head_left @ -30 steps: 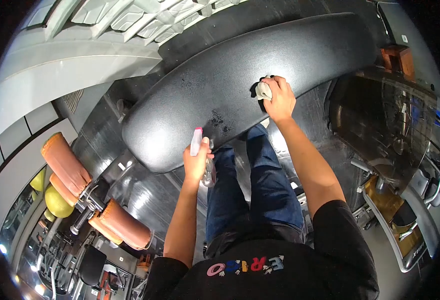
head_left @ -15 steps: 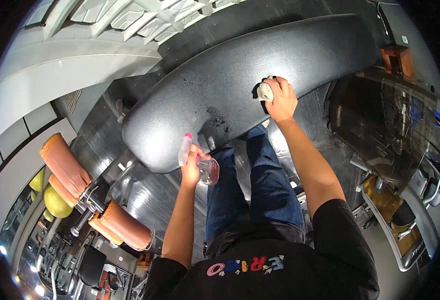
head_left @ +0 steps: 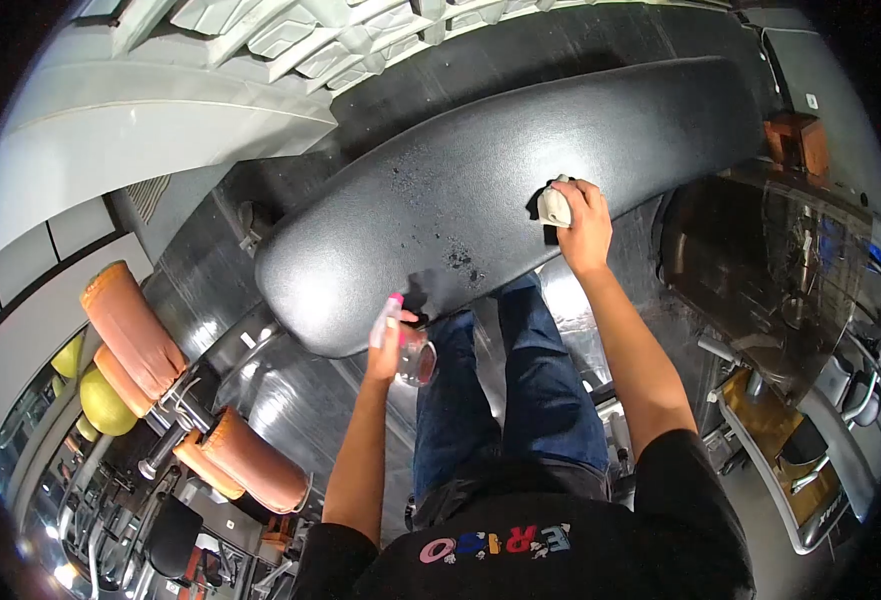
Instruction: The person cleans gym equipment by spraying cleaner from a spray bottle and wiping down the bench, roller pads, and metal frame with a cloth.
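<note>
At far left, brown padded rollers (head_left: 132,325) are seen, with a yellow ball (head_left: 110,402) beside them. Next, the black pad (head_left: 350,240) is noted, set lengthwise across the view; its surface is smooth and glossy, and is judged firm but slightly yielding, and slippery where wet. At its near edge the bottle (head_left: 418,362) is held tilted in the air by the left hand (head_left: 386,350), whose fingers are wrapped around the neck below the pink nozzle (head_left: 395,299). The head is blurred and the trigger is partly covered, so whether it is being squeezed cannot be told. The bottle is clear and is judged to be thin plastic: light, easily dented in the body, slick if wetted; fill level cannot be read. The neck is considered the best hold, with a finger left free for the trigger. Droplets (head_left: 460,258) are found on the pad between the hands, with a fainter patch toward the far edge. Farther right, the pale cloth (head_left: 554,208) is gripped, bunched, by the curled fingers of the right hand (head_left: 586,228) over the pad; full contact cannot be confirmed. It is judged soft, limp and unbreakable, best bunched under the fingers. At far right, a wooden box (head_left: 810,145) is seen.
</note>
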Demonstrator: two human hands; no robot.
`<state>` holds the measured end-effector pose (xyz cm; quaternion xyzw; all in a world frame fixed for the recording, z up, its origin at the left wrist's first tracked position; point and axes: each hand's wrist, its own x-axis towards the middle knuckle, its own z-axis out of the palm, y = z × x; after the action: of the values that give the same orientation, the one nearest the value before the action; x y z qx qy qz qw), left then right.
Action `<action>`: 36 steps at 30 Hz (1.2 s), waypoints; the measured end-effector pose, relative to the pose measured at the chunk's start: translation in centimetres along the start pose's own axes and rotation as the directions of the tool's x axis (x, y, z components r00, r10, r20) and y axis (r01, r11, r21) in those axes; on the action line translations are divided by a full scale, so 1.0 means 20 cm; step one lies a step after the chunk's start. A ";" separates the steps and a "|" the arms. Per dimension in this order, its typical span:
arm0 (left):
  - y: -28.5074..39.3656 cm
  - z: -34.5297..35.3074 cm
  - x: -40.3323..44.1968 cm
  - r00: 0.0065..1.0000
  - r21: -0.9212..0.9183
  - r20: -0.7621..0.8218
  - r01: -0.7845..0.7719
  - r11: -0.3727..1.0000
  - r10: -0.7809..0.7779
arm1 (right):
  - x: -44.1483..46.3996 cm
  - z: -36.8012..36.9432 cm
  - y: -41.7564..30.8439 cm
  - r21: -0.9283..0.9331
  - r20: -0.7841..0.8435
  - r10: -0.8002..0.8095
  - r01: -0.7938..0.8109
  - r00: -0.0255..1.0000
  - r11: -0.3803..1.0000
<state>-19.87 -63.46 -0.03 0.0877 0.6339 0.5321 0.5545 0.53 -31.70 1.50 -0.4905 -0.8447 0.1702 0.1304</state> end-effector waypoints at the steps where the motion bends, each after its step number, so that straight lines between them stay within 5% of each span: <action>1: -0.02 -0.04 0.01 0.997 -0.023 -0.055 0.052 0.998 -0.053 | -0.02 -0.03 -0.01 0.036 0.027 0.013 -0.014 1.000 0.999; 3: -0.03 -0.15 0.04 0.979 -0.089 -0.038 0.198 0.976 -0.202 | -0.13 -0.03 -0.02 0.026 0.035 0.021 -0.022 0.999 0.999; 8: -0.04 -0.16 0.07 0.964 -0.043 -0.143 0.221 0.974 -0.225 | -0.59 0.04 -0.24 0.041 0.228 0.075 -0.086 0.971 0.995; 11: -0.09 -0.20 0.08 0.955 -0.177 -0.045 0.281 0.943 -0.293 | -0.65 0.06 -0.28 0.071 0.425 -0.249 0.242 0.870 0.968; 14: 0.00 -0.15 0.08 0.937 -0.071 -0.118 0.322 0.944 -0.329 | -0.41 0.05 -0.14 -0.105 0.251 -0.129 0.159 0.959 0.982; 17: 0.02 -0.15 0.08 0.936 -0.036 -0.108 0.333 0.942 -0.335 | -0.12 0.00 -0.13 -0.097 -0.066 0.187 -0.193 0.980 0.976; 20: 0.04 -0.16 0.09 0.925 -0.033 -0.073 0.370 0.928 -0.372 | -0.20 0.08 -0.32 -0.117 -0.077 0.236 -0.244 0.969 0.963; 22: 0.06 -0.16 0.10 0.914 -0.035 -0.052 0.400 0.916 -0.401 | -0.42 0.21 -0.41 -0.176 0.207 0.111 -0.074 0.972 0.982; 24: 0.09 -0.16 0.10 0.905 0.002 -0.058 0.423 0.906 -0.422 | -0.56 0.16 -0.47 -0.009 0.416 -0.323 0.359 0.850 0.933; 26: 0.08 -0.16 0.10 0.899 -0.013 -0.040 0.436 0.900 -0.436 | -0.58 0.09 -0.36 -0.048 0.394 -0.285 0.329 0.874 0.943; 28: 0.07 -0.18 0.11 0.893 -0.029 -0.028 0.449 0.893 -0.450 | -0.49 0.02 -0.26 -0.219 0.313 -0.064 0.137 0.948 0.966; 30: 0.06 -0.18 0.10 0.920 -0.079 -0.028 0.389 0.918 -0.392 | -0.34 -0.01 -0.24 -0.171 0.064 0.159 -0.146 0.985 0.974; 33: 0.00 -0.21 0.11 0.910 -0.088 0.029 0.413 0.906 -0.413 | -0.18 0.09 -0.31 -0.131 -0.060 0.205 -0.211 0.977 0.969; 36: 0.05 -0.17 0.10 0.940 -0.098 0.001 0.340 0.935 -0.341 | -0.25 0.19 -0.55 -0.086 0.145 0.090 -0.079 0.985 0.993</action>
<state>-23.82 -63.54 -1.04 -0.0546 0.6174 0.4589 0.6366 -7.21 -41.86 2.33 -0.5167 -0.8365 0.1778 0.0402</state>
